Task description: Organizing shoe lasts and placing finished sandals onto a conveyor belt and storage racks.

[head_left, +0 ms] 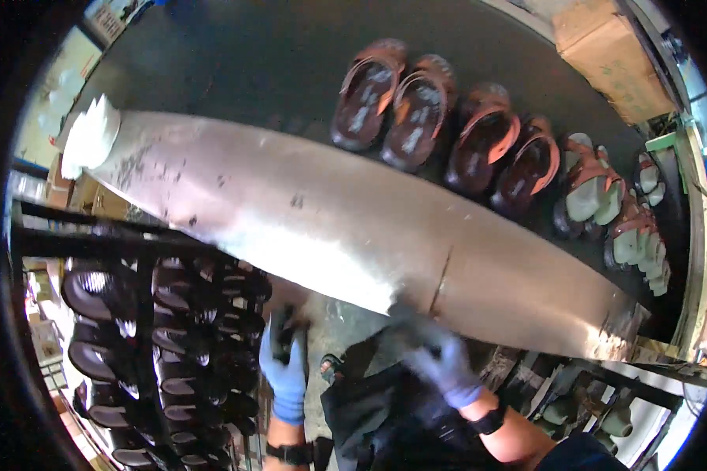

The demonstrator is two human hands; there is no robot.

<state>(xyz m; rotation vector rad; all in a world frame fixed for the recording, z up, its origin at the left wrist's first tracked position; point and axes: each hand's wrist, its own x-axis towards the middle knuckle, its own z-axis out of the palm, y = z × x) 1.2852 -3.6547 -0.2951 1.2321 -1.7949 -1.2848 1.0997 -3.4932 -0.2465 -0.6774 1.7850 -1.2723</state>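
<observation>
Both my hands wear blue gloves with dark fingers. My left hand [285,361] is beside the near edge of the bare metal worktop [291,204], next to a rack of dark shoes. Its fingers point away from me and are smeared by motion; I cannot make out whether they hold something. Further right, my right hand [436,353] is at the same edge of the worktop, strongly blurred. Dark shapes around its fingers may be glove or a held thing. On the dark surface beyond the metal stand brown strap sandals [419,118] in a row.
A rack [145,314] of several dark shoes stands at the left. White crumpled material [90,137] lies at the worktop's left end. Sandals with pale fillings [593,188] and a cardboard box [613,63] are far right. Greenish shoe-like pieces [617,420] sit below the worktop at right.
</observation>
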